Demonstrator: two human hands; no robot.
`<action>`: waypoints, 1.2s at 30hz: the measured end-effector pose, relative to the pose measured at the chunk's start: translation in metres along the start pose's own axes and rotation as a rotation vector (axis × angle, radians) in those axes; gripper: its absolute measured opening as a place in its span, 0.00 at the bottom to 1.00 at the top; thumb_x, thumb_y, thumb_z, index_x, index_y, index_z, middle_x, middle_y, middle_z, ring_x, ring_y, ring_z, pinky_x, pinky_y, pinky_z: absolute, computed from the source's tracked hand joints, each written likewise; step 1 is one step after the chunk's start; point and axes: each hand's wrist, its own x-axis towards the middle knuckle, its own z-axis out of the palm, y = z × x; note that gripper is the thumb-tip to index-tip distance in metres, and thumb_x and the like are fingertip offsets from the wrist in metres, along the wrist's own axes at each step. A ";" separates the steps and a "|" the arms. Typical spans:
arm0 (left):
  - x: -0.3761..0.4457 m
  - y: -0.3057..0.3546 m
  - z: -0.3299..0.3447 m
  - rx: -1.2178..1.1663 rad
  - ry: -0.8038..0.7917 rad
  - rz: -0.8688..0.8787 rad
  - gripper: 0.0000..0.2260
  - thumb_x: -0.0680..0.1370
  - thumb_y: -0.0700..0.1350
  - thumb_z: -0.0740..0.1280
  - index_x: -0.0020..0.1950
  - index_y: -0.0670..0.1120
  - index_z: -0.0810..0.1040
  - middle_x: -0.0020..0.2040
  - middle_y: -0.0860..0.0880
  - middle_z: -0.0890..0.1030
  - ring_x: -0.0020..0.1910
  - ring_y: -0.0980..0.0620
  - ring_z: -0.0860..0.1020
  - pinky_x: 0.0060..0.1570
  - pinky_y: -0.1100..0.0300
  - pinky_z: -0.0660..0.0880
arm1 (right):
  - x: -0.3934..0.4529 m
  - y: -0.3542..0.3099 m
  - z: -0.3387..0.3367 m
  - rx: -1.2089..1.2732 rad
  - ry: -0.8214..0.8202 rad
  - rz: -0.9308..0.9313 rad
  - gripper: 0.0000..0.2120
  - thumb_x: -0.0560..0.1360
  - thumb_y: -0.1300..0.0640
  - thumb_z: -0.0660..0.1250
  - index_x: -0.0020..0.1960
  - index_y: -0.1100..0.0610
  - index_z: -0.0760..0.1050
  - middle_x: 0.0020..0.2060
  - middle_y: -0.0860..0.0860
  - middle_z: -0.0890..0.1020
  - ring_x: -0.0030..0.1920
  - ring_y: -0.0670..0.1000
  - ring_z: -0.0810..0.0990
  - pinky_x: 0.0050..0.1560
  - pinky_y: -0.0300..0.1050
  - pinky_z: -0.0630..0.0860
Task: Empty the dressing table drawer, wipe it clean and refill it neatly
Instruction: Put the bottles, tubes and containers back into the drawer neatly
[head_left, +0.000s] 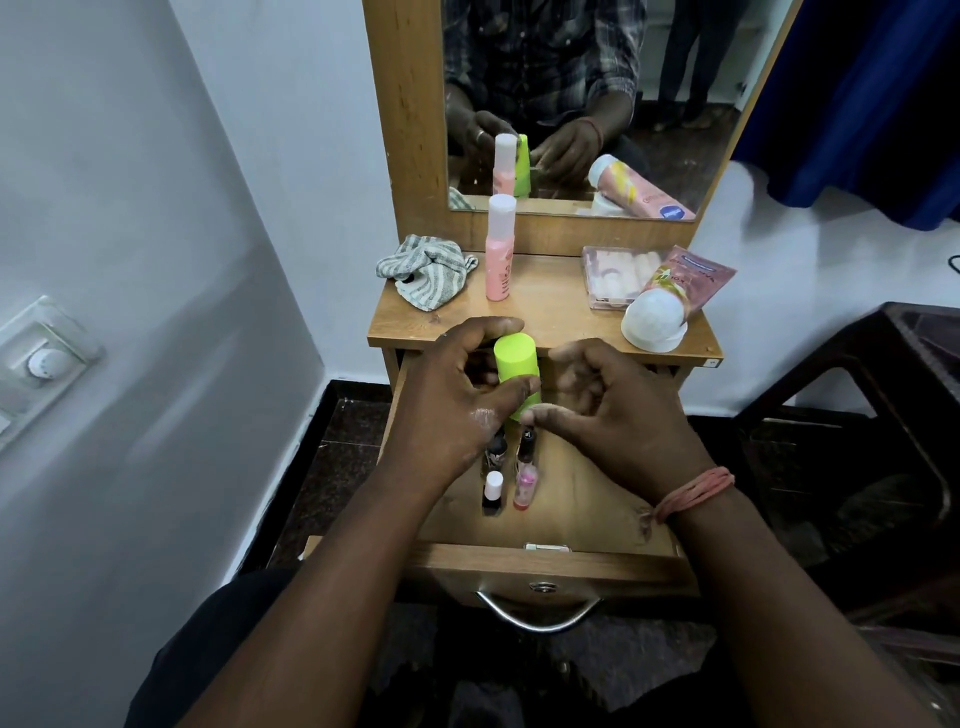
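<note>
Both forearms are extended forward, bare, and angled inward so that the hands nearly meet. The left hand (457, 395) is curled, its thumb and fingers closed in a grip around a green bottle (516, 374) held upright. The right hand (618, 410) is held just beside it, fingers loosely bent, thumb pointed toward the bottle's base. Pink threads (693, 493) are worn on the right wrist.

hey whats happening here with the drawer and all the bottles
A person is at a wooden dressing table with its drawer pulled open. The left hand holds a lime-green plastic bottle upright over the drawer, and the right hand touches its lower end with the thumb. Four small nail polish bottles stand inside the drawer. A tall pink bottle, a striped grey cloth and a pink tube sit on the tabletop.
</note>
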 end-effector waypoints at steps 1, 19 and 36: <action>-0.001 0.001 0.003 -0.029 -0.021 0.000 0.23 0.73 0.41 0.80 0.66 0.52 0.81 0.56 0.56 0.84 0.51 0.60 0.83 0.50 0.63 0.80 | 0.000 0.001 0.004 0.014 -0.001 -0.029 0.24 0.68 0.48 0.78 0.62 0.48 0.75 0.46 0.43 0.79 0.44 0.44 0.78 0.44 0.45 0.79; 0.000 -0.019 0.005 0.260 0.027 -0.248 0.06 0.81 0.47 0.71 0.57 0.51 0.84 0.48 0.59 0.83 0.43 0.70 0.77 0.37 0.78 0.67 | 0.028 0.047 0.024 -0.204 0.058 0.422 0.16 0.66 0.52 0.81 0.48 0.56 0.80 0.45 0.54 0.84 0.47 0.55 0.81 0.44 0.43 0.72; 0.007 -0.026 0.004 0.325 -0.025 -0.373 0.10 0.80 0.50 0.70 0.61 0.51 0.83 0.55 0.55 0.85 0.53 0.55 0.81 0.53 0.60 0.75 | 0.048 0.053 0.044 -0.113 0.105 0.515 0.16 0.68 0.53 0.79 0.53 0.59 0.82 0.49 0.56 0.86 0.49 0.56 0.83 0.49 0.43 0.76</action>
